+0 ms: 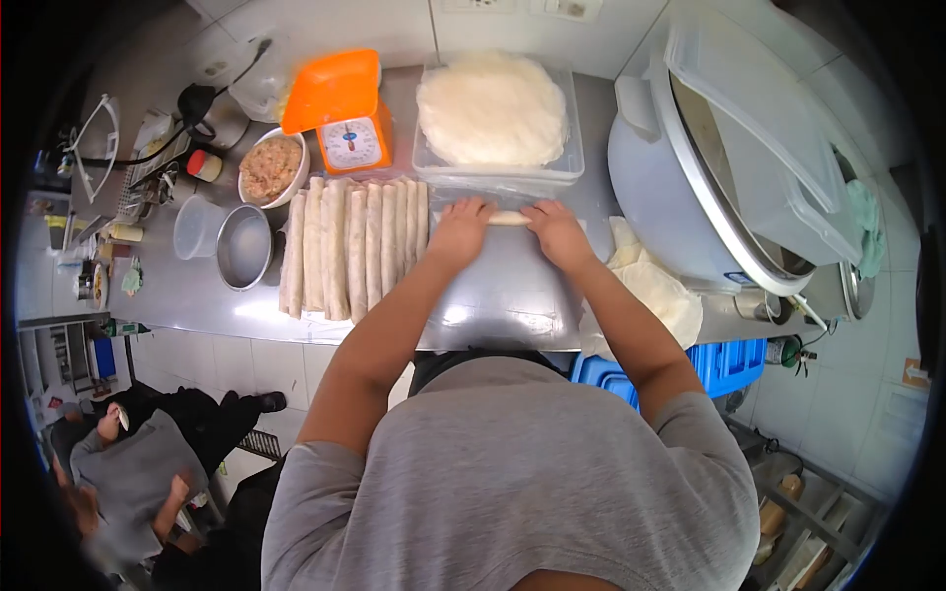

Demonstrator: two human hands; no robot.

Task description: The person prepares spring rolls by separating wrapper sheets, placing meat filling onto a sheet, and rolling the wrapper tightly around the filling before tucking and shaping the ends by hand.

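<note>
A thin, pale dough roll [508, 218] lies crosswise on the steel worktop [512, 286]. My left hand [463, 229] has its curled fingers on the left end, and my right hand [557, 231] holds the right end the same way. Only the middle of the roll shows; both ends are under my fingers. Left of my left hand, several long finished rolls [340, 246] lie side by side. Beyond my hands is a clear plastic box [498, 178] holding a stack of round, thin wrappers [491, 108]. More loose wrapper sheets [658, 300] are beside my right forearm.
At the back left stand an orange kitchen scale [352, 143] and a white bowl of minced filling [271, 169]. A metal bowl [244, 248] and a clear tub [198, 228] are nearer. A large lidded vessel [655, 197] fills the right. Another person [143, 478] sits at lower left.
</note>
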